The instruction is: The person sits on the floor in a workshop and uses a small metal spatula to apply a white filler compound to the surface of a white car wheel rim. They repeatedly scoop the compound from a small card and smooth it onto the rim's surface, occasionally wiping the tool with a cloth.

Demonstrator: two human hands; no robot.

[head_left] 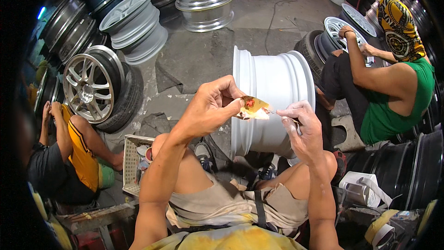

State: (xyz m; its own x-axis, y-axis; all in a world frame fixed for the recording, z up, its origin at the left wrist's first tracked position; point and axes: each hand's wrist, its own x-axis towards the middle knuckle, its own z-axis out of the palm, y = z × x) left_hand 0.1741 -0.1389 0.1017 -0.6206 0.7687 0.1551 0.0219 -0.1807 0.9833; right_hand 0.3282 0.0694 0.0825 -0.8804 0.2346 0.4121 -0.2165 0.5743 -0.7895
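Observation:
In front of me, my left hand (210, 106) pinches a small yellowish-brown flat piece (249, 103) by its left edge. A red blob and a bright white smear of paste lie on that piece. From the other side, my right hand (305, 132), whitened with dust on the fingers, grips a thin tool (274, 111) whose tip reaches the white smear. Its exact kind is too small to make out. Behind both hands a pale grey-white wheel rim (273, 76) rests on its tread side between my knees and the floor beyond.
A person in green (393, 97) handles a spoked wheel (340, 32) at right; another person (55, 162) sits at left. Beside my left leg is a cream plastic basket (132, 164). Stacked rims (203, 4) stand behind. A white box (358, 187) sits at lower right.

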